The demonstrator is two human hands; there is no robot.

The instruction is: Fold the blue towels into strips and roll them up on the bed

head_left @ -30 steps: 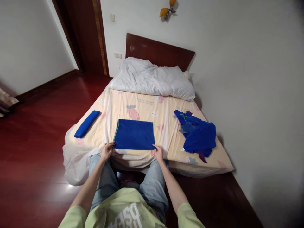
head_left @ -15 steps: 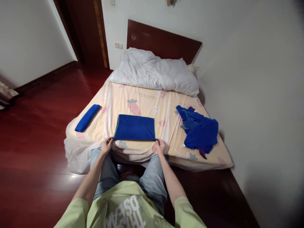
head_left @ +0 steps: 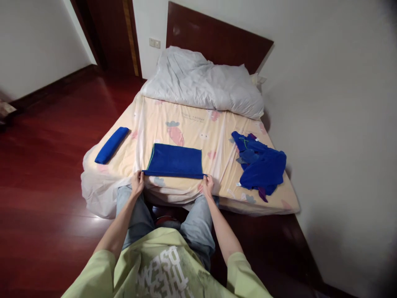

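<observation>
You have the blue cloth [head_left: 175, 159] lying flat on the bed [head_left: 218, 138], close to the middle of its near edge, with its own near side turned over into a narrow strip. Your left hand [head_left: 137, 182] pinches the left end of that strip and your right hand [head_left: 207, 184] pinches the right end; the fingers of both are closed in on the fabric, and the strip runs fairly straight between them. By its look, you have something light, soft and limp, neither fragile nor especially slippery, so it should bend easily but sag or twist if you lift only one end. The two ends of the strip look like the best places to hold, thumb and fingers level, with a gentle outward pull to keep it even. To your left, a blue roll [head_left: 111, 145] lies beside the bed's left edge; to your right, a loose blue heap [head_left: 263, 169] lies near the right edge, well apart from your hands.
</observation>
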